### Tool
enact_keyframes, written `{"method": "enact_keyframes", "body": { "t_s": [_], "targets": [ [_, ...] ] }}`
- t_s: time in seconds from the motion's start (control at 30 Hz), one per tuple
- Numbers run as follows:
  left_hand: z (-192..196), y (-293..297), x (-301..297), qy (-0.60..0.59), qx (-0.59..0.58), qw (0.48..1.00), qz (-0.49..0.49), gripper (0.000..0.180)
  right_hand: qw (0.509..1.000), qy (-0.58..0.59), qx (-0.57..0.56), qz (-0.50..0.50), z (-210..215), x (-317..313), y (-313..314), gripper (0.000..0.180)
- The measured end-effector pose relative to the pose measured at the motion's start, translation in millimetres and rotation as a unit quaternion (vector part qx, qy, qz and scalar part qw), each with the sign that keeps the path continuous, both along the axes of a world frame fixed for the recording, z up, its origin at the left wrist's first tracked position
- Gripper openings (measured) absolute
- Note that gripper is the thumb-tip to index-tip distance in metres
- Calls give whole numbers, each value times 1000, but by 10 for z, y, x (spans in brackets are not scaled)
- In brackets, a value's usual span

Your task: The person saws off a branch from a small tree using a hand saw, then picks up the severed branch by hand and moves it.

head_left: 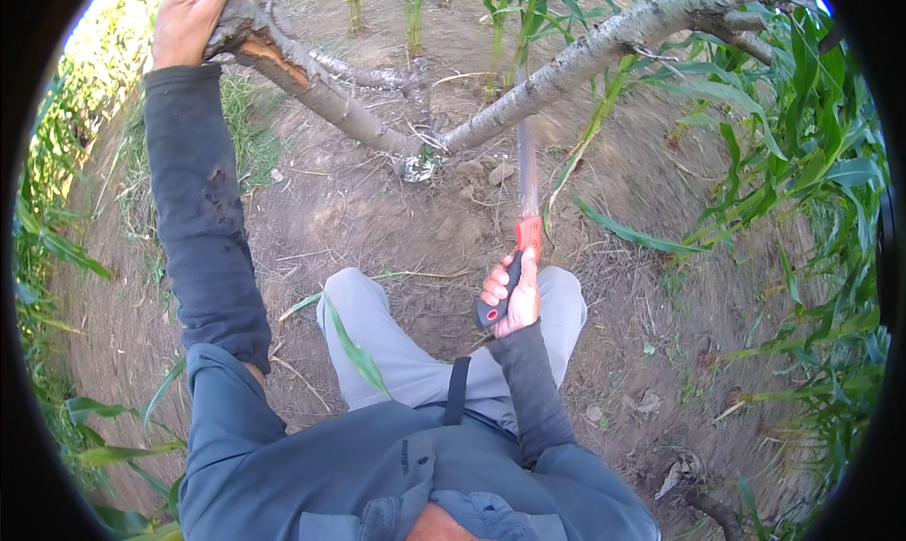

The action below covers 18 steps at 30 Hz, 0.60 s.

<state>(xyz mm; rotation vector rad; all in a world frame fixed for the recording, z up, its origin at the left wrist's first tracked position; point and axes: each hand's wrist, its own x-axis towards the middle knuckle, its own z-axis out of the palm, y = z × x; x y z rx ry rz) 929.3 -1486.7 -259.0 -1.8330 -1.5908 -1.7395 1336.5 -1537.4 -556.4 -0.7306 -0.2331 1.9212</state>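
Observation:
My left hand (192,14) grips the broken end of a thick grey branch (302,74) at the top left, arm stretched upward. That branch joins a second, longer limb (604,41) in a fork low over the dirt. My right hand (511,295) is closed around the red and black handle of a hand saw (525,192). The saw's blade points up and meets the underside of the longer limb near the fork. My grey trousers and blue jacket fill the lower middle.
Bare brown soil with dry stalks and small stones (500,173) lies under the fork. Tall green maize plants (812,163) crowd the right side and the top; grass and more leaves (57,248) line the left.

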Motion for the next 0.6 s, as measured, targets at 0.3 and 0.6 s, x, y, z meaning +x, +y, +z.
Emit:
{"method": "enact_keyframes", "body": {
  "t_s": [0.3, 0.6],
  "targets": [
    [18, 28, -189, 47, -29, 998, -21, 26, 997, 4, 73, -27, -18, -269, 489, 40],
    [88, -9, -5, 19, -32, 999, -16, 27, 998, 46, 52, -7, 5, -133, 578, 40]
  ]
}}
